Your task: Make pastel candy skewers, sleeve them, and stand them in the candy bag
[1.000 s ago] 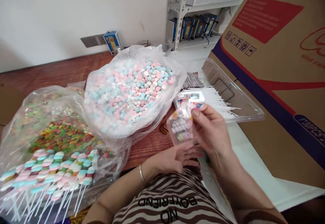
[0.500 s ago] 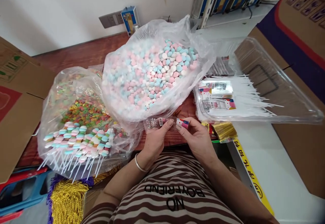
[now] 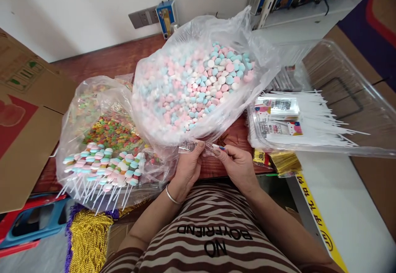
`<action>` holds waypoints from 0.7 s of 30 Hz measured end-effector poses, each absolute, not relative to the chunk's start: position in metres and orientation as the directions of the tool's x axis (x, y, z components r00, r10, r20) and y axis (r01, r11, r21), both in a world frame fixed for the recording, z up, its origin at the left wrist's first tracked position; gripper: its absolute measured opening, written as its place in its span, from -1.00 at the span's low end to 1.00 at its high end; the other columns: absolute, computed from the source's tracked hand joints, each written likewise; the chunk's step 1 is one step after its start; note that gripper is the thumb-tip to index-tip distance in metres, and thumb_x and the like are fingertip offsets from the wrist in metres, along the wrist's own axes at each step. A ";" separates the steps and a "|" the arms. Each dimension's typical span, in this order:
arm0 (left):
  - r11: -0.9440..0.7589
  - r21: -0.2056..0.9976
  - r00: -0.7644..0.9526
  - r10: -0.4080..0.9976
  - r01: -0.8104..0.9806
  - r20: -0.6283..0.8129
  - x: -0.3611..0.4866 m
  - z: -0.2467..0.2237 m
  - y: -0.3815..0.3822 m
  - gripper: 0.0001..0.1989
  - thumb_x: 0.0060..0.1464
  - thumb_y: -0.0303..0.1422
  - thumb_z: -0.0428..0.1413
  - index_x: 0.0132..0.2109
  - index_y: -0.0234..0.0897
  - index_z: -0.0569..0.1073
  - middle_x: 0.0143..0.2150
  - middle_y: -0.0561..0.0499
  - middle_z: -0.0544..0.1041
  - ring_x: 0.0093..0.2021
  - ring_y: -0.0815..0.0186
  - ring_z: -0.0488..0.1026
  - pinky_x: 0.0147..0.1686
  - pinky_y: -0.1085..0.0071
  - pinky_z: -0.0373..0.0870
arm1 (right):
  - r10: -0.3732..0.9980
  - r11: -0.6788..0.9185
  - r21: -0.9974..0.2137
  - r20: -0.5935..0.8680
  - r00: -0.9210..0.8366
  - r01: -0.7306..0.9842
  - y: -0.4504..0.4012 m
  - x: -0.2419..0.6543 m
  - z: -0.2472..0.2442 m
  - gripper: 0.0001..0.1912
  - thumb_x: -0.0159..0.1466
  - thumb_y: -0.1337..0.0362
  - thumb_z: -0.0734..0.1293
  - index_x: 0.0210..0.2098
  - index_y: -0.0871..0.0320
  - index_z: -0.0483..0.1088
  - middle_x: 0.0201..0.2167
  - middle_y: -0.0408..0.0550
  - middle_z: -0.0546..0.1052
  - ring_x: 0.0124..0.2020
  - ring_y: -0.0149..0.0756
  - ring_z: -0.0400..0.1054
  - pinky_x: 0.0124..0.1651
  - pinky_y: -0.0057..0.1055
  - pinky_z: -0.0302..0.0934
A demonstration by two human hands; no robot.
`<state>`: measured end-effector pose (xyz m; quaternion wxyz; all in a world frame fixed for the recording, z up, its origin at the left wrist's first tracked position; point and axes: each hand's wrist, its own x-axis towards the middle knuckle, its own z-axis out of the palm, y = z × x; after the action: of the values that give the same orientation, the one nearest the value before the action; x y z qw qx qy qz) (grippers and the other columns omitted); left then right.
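My left hand [image 3: 189,163] pinches one end of a small clear printed plastic bag [image 3: 186,146], thumb on top. The bag's other end, with a coloured print, is pinched between the thumb and fingers of my right hand [image 3: 238,163]. It stretches between both hands above the table's front edge. Just beyond lies a big clear bag of pink, blue and white candies [image 3: 198,83]. To the left, candy skewers on white sticks [image 3: 103,165] rest on a bag of coloured ring-shaped pieces [image 3: 113,132].
At right stands a clear plastic tray [image 3: 278,146] with white sticks [image 3: 324,120] and stacked printed bags [image 3: 280,108]. Gold twist ties [image 3: 286,162] lie at the table edge. Cardboard boxes [image 3: 27,112] flank both sides. A small blue device [image 3: 167,17] stands by the wall.
The view has shifted, so the surroundings appear further right. My hands still hold the small bag; its coloured end has turned and now shows narrower at my right fingers.
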<state>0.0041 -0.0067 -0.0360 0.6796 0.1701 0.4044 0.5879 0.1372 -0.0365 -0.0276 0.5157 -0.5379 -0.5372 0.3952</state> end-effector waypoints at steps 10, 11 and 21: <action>0.312 0.543 0.046 0.893 -0.779 -0.447 -0.007 -0.040 0.000 -0.49 -0.32 -0.18 0.53 -0.47 -0.31 0.37 -0.58 0.21 0.36 -0.60 0.57 0.23 -0.54 0.58 0.27 | 0.912 0.352 -0.910 0.386 0.141 0.218 -0.047 0.142 -0.024 -0.69 0.33 0.17 0.43 0.05 0.03 0.43 -0.14 -0.03 0.48 -0.13 -0.21 0.43 0.02 -0.19 0.35; 0.312 0.544 0.045 0.893 -0.779 -0.448 -0.007 -0.040 0.001 -0.48 -0.34 -0.17 0.53 -0.47 -0.31 0.36 -0.59 0.21 0.35 -0.61 0.57 0.22 -0.55 0.58 0.26 | 0.893 0.390 -0.885 0.430 0.130 0.253 -0.048 0.142 -0.022 -0.71 0.33 0.19 0.42 0.03 0.03 0.44 -0.13 -0.02 0.48 -0.07 -0.18 0.42 0.07 -0.16 0.34; 0.271 0.688 0.003 0.931 -0.673 -0.365 -0.006 -0.041 -0.006 -0.52 -0.26 -0.13 0.50 -0.33 -0.32 0.49 -0.45 0.15 0.46 -0.49 0.52 0.34 -0.46 0.55 0.29 | 0.888 0.456 -0.806 0.441 -0.131 0.378 -0.040 0.131 -0.020 -0.70 0.36 0.25 0.39 0.07 0.11 0.46 0.08 0.12 0.50 0.12 -0.13 0.43 0.17 -0.16 0.37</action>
<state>-0.0057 -0.0062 -0.0415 0.6895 0.1610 0.4003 0.5818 0.1307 -0.0397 -0.0197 0.4820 -0.4496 -0.7040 0.2644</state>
